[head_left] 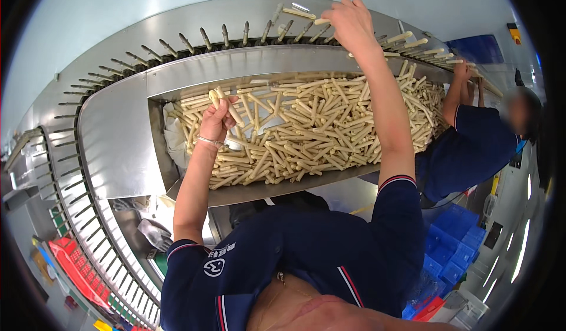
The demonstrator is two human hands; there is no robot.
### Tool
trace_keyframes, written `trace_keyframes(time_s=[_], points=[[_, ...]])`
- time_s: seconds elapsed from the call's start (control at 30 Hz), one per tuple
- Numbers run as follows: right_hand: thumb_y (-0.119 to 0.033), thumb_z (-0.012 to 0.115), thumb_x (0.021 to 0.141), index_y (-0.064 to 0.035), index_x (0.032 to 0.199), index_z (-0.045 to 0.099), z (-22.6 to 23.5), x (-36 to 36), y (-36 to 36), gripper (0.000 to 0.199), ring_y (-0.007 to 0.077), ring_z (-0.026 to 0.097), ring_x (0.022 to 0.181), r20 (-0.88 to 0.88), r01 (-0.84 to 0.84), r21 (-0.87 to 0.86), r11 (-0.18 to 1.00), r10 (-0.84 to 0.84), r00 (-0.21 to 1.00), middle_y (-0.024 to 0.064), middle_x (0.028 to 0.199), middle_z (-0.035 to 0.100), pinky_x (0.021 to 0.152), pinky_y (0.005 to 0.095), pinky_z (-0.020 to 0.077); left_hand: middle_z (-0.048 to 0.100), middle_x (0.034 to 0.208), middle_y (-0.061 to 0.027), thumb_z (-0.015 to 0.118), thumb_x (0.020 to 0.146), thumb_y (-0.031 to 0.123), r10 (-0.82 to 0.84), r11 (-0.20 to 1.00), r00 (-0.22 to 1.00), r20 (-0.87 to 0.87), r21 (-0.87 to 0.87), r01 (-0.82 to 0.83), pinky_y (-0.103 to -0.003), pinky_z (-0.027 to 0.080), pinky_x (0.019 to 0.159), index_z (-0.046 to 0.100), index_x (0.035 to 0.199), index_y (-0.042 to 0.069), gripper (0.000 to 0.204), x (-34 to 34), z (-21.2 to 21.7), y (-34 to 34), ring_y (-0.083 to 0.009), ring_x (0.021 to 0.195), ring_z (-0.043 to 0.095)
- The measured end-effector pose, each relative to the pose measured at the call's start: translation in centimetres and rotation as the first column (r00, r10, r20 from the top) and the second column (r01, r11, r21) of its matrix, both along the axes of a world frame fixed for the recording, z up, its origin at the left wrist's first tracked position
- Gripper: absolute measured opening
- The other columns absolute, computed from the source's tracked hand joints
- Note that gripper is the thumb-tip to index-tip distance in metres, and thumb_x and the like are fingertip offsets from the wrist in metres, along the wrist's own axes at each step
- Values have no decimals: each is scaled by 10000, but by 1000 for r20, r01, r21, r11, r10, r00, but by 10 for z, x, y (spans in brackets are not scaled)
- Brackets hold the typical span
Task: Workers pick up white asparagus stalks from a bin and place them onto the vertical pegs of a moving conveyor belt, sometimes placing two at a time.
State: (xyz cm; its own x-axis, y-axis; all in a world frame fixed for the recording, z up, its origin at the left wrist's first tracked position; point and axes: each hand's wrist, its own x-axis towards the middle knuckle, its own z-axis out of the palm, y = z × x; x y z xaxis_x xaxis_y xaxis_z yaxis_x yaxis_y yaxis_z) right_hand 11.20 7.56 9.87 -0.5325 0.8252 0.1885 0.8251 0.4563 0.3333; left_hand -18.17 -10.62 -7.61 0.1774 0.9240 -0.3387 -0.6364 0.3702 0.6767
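Observation:
My left hand (218,122), at the left part of a metal trough (154,136), is closed round a couple of pale cream tubes (234,112), held upright above the pile. My right hand (349,21) reaches over the far row of dark upright pegs (246,32); its fingers are closed on another cream tube (321,21), mostly hidden by the hand. Beneath both arms, a heap of similar cream tubes (306,136) fills most of the trough. To the right of my right hand, several pegs carry cream tubes (401,37); those to the left stand bare.
The peg line curves round the left side as a conveyor (82,172). Loose tubes (298,12) lie on the ledge behind the pegs. A co-worker (480,136) in dark blue reaches toward the pegs at right. Blue crates (451,236) and a red basket (76,269) stand lower down.

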Motion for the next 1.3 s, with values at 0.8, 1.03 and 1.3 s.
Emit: trace_keyframes(time_s=[0.8, 1.03, 1.3], points=[[-43, 626, 700, -85, 761, 682, -26, 142, 41, 93, 224, 562, 914, 235, 101, 99, 990, -122, 964, 66, 834, 633, 855, 329, 390, 636, 1043, -93, 493, 960, 323, -74, 997, 978, 196, -12, 78, -256, 506, 646, 521, 1193, 63, 350, 103, -6, 18, -103, 757, 564], [-320, 538, 862, -89, 718, 608, -156, 81, -46, 281, 233, 576, 662, -268, 35, -393, 919, -150, 952, 65, 656, 588, 611, 393, 462, 613, 997, -81, 551, 929, 159, -28, 999, 995, 95, -37, 32, -265, 549, 652, 482, 1220, 16, 332, 94, -27, 20, -105, 717, 573], [-512, 641, 794, -27, 677, 660, -286, 41, -56, 499, 176, 632, 567, -44, 380, -898, 220, -906, 420, 74, 645, 661, 561, 342, 504, 632, 1064, -150, 550, 919, 88, 158, 977, 975, -157, 166, -132, -257, 529, 674, 518, 1168, 41, 256, 106, -17, 43, -135, 826, 620]])
